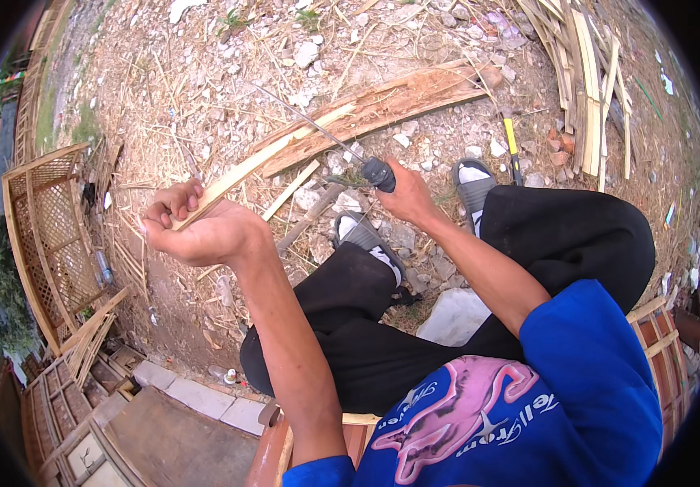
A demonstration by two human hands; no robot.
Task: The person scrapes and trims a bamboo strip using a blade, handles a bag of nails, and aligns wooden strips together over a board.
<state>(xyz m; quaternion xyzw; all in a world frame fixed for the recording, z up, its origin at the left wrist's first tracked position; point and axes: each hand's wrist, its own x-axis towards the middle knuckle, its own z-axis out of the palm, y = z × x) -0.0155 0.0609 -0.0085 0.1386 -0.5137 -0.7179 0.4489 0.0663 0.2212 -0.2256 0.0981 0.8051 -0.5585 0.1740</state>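
A long pale wooden strip [244, 168] rests in my left hand [204, 227], its fingers curled round the near end. The strip slants up and to the right, its far part over a rough brown plank [415, 96] on the ground. My right hand [407, 193] is closed round the black handle [378, 174] of a tool with a long, thin metal shaft or blade [309, 122]. That shaft points up and left, crossing the strip in this view. Whether it touches the strip, I cannot tell. Its exact kind is unclear.
A tool with a yellow-and-black handle [513, 146] lies near my right foot. Long wooden strips [585, 89] are piled at the far right. To the left stands a lattice panel [53, 235]. Stones and splinters cover the ground; a pale stone block [454, 316] sits between my legs.
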